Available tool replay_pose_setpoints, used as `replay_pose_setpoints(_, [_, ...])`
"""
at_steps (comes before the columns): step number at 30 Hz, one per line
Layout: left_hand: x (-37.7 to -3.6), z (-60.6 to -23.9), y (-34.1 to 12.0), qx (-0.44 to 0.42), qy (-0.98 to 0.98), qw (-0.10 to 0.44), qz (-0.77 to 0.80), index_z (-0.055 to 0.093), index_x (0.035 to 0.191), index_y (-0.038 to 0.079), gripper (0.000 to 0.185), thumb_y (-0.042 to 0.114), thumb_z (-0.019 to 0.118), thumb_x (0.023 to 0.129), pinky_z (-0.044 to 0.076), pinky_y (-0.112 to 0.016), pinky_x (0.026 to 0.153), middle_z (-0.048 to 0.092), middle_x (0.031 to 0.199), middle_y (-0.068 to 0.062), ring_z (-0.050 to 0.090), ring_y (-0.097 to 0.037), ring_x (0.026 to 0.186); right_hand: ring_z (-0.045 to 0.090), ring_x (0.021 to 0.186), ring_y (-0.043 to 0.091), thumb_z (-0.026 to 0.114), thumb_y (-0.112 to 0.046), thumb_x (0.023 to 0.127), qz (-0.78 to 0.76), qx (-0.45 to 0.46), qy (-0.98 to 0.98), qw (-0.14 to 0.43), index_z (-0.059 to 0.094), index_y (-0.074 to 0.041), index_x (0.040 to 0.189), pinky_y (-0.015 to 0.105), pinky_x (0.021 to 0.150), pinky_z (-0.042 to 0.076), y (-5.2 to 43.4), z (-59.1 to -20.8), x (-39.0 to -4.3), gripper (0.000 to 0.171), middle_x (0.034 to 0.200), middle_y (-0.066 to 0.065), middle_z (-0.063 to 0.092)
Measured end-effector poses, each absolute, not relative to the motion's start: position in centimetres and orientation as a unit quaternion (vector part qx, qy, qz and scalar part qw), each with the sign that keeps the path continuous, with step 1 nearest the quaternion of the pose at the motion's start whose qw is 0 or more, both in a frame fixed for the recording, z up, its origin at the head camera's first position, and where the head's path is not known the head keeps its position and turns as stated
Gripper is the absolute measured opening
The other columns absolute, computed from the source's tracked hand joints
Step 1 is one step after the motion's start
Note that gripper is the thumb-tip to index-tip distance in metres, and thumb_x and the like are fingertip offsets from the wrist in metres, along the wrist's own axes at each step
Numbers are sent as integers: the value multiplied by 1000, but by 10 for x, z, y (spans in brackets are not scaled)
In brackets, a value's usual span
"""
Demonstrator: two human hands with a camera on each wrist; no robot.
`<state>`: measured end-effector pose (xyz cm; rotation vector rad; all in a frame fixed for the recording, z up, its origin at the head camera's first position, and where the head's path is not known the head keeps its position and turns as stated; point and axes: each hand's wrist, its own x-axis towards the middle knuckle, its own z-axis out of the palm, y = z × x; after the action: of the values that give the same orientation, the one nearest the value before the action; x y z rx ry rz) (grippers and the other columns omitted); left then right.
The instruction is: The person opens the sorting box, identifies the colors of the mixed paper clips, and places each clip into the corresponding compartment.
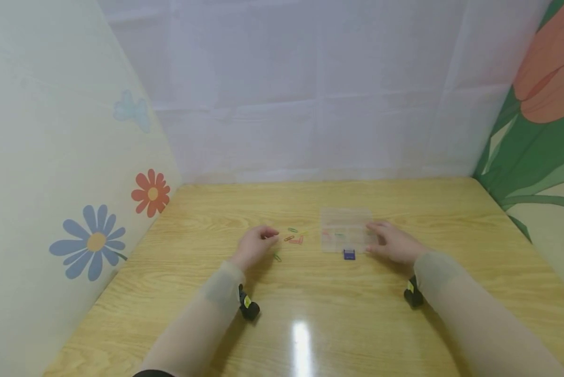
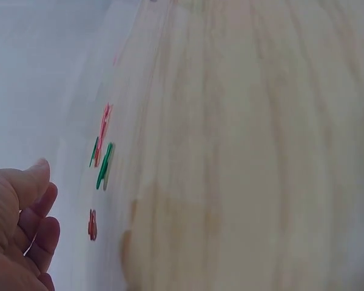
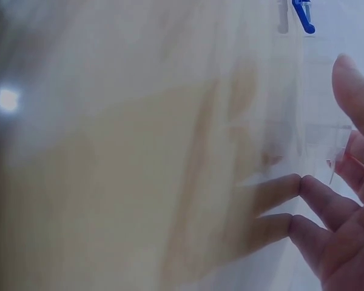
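Light wooden table (image 1: 451, 209) with visible grain, catching a bright glare spot (image 1: 302, 335) near the front edge. Closed in behind by a white creased sheet (image 1: 310, 89) (fold lines showing as a grid). Flanked at left by a pale panel with blue and red flowers (image 1: 93, 242), at right by a panel with a large orange tulip (image 1: 552, 73) and green leaves.

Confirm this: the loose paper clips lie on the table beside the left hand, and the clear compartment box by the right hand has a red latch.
Wrong on one point: the latch on the clear compartment box is blue, as the head view shows. The paper clips do lie beside the left hand, the box by the right hand.
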<state>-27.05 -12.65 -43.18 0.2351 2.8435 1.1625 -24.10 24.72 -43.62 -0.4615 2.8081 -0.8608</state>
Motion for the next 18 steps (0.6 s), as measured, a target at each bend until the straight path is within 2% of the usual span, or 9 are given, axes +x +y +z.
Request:
replay_pose_setpoints(5, [-269, -434, -135, 57, 920, 34, 387, 68, 108, 15, 18, 25, 64, 93, 47, -36, 78, 66, 98, 2, 58, -17, 90, 26, 135, 49, 64, -39, 91, -286, -159, 942, 78, 33, -3, 148, 64, 106, 20, 248, -437, -241, 74, 152, 26, 24])
replay_pose_setpoints(11, [-268, -438, -144, 34, 915, 38, 400, 68, 109, 16, 19, 25, 66, 92, 45, -39, 86, 66, 103, 1, 58, -19, 96, 26, 135, 49, 64, -40, 91, -284, -161, 942, 79, 33, -3, 147, 64, 106, 20, 248, -437, -240, 74, 152, 26, 24])
replay_pose_setpoints(18, [-265, -439, -151, 35, 919, 34, 391, 68, 109, 14, 19, 23, 66, 92, 44, -42, 90, 67, 103, -1, 59, -21, 98, 25, 135, 50, 63, -40, 92, -285, -158, 942, 85, 33, -3, 148, 63, 106, 19, 247, -434, -239, 73, 152, 27, 23])
